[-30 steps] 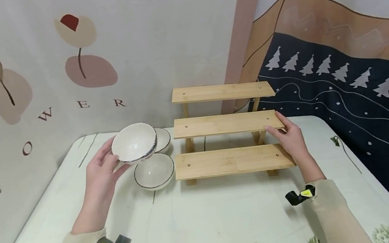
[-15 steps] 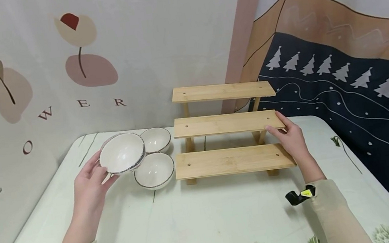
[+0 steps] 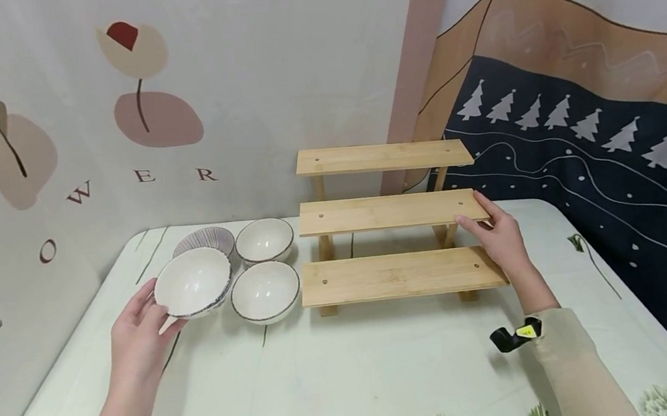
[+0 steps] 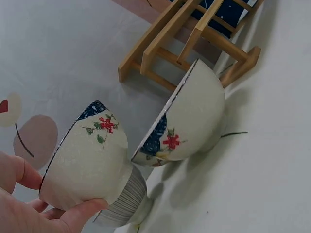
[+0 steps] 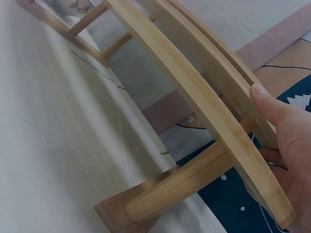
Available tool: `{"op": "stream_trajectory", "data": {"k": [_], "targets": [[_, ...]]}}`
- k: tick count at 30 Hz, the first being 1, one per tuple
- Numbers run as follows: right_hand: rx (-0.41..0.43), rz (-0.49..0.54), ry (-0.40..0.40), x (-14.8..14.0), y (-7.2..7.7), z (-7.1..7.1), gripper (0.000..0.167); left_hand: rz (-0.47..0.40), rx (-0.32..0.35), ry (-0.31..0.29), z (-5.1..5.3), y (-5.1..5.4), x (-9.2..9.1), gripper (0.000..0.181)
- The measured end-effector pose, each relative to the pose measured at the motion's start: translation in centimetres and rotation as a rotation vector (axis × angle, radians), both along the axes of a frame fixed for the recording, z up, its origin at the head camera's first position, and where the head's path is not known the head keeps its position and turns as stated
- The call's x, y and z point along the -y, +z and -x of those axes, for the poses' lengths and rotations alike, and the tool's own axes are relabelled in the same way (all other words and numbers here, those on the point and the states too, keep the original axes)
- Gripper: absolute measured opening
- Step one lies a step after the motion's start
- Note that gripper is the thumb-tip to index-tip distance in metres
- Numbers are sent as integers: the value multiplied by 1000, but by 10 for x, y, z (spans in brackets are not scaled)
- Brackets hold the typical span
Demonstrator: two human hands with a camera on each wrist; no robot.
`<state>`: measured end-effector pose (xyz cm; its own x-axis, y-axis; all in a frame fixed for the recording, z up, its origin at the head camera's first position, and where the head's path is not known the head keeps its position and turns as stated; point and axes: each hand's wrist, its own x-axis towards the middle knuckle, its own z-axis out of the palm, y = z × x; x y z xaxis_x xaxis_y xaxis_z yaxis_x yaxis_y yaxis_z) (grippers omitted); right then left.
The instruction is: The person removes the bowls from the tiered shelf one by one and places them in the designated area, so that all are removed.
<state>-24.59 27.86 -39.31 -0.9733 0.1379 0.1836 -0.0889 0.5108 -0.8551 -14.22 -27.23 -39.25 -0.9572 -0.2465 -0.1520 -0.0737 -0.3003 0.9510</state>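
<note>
With thumb and fingers my left hand [image 3: 137, 336] grips the left rim of a white bowl [image 3: 193, 282], raised and tilted slightly. The left wrist view shows a red flower and a blue patch on this bowl's outside [image 4: 92, 155]. Behind it, partly covered, is a bowl with a grey-striped outside [image 3: 205, 238]. To its right are a front white bowl [image 3: 265, 291] and a rear white bowl [image 3: 264, 238], both dark-rimmed. My right hand [image 3: 502, 243] holds the right end of the middle board of a three-tier wooden stand [image 3: 390, 211], thumb on top.
A pale cloth with printed plants covers the table [image 3: 342, 380]. A white printed curtain [image 3: 244, 94] hangs behind, and a dark cloth with white trees [image 3: 618, 187] hangs on the right. The stand's lowest board [image 3: 401, 274] lies close to the front bowl.
My left hand has carried the white bowl left and toward me, lower than before. The striped bowl and the rear white bowl have come more into view. My right hand has stayed at the stand.
</note>
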Motion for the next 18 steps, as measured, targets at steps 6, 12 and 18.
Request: {"op": "stream_trajectory", "data": {"k": [6,12,18], "targets": [[10,2,1,0,-1,0,80,17,29,-6,-3,-7,8,65],[7,10,-2,-1,-1,0,80,69,79,-21,-1,-14,13,65],[2,14,-4,0,0,0,80,86,142,-3,1,-19,14,65]]}}
